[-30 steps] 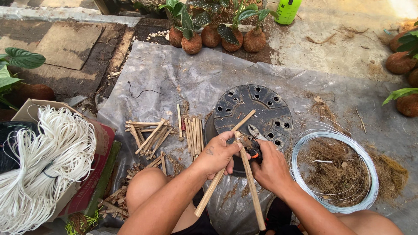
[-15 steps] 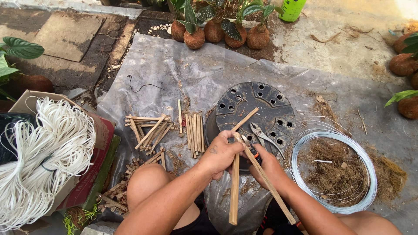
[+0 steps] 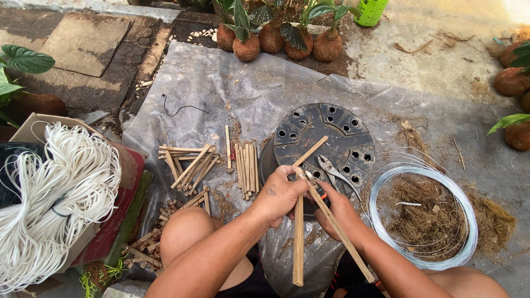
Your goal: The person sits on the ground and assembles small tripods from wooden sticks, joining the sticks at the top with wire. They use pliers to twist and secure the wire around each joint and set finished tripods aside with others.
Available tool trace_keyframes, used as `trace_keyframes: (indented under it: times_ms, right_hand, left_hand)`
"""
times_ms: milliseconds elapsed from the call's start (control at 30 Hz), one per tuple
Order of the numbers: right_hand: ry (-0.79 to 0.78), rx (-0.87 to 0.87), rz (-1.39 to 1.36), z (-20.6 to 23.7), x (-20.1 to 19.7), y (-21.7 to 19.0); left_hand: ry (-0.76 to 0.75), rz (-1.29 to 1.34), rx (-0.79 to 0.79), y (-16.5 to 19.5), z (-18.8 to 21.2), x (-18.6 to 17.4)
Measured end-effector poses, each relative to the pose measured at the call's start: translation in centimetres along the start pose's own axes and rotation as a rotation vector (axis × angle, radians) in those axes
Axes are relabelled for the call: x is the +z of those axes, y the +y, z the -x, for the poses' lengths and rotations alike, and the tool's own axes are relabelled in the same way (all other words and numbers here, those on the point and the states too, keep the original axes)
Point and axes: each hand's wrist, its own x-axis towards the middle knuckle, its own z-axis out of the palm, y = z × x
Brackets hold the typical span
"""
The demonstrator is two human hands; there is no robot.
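Left hand (image 3: 280, 193) and right hand (image 3: 335, 212), both closed on thin tan bamboo sticks (image 3: 298, 237) crossed above a round black perforated plastic pot base (image 3: 323, 138); the sticks look light, stiff and splintery, best gripped near the crossing

- Tan bamboo sticks (image 3: 298, 237), pale against a grey plastic sheet (image 3: 221, 94).
- Black round pot base (image 3: 326, 138), dotted with holes.
- Silver-grey wire coil (image 3: 464, 204) ringing brown fibre (image 3: 425, 215).
- White cord bundle (image 3: 55, 193) in a red-sided cardboard box (image 3: 118, 221).
- Bright green bottle (image 3: 371, 11); brown husk balls (image 3: 247, 48) bearing green leaves.
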Motion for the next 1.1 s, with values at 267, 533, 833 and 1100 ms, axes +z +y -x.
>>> trace_keyframes:
  times_ms: [267, 533, 833, 1100]
  right_hand:
    - [0.034, -0.075, 0.099, 0.2, -0.4, 0.2]
    - [0.225, -0.242, 0.136, 0.3, 0.4, 0.7]
    - [0.126, -0.085, 0.078, -0.1, 0.1, 0.2]
    - [0.143, 0.044, 0.087, -0.4, -0.3, -1.1]
  left_hand:
    - [-0.004, 0.044, -0.009, 0.8, 0.5, 0.2]
    - [0.026, 0.027, 0.033, 0.6, 0.3, 0.4]
    - [0.013, 0.025, 0.05, 0.0, 0.1, 0.2]
    - [-0.013, 0.011, 0.034, 0.3, 0.3, -0.1]
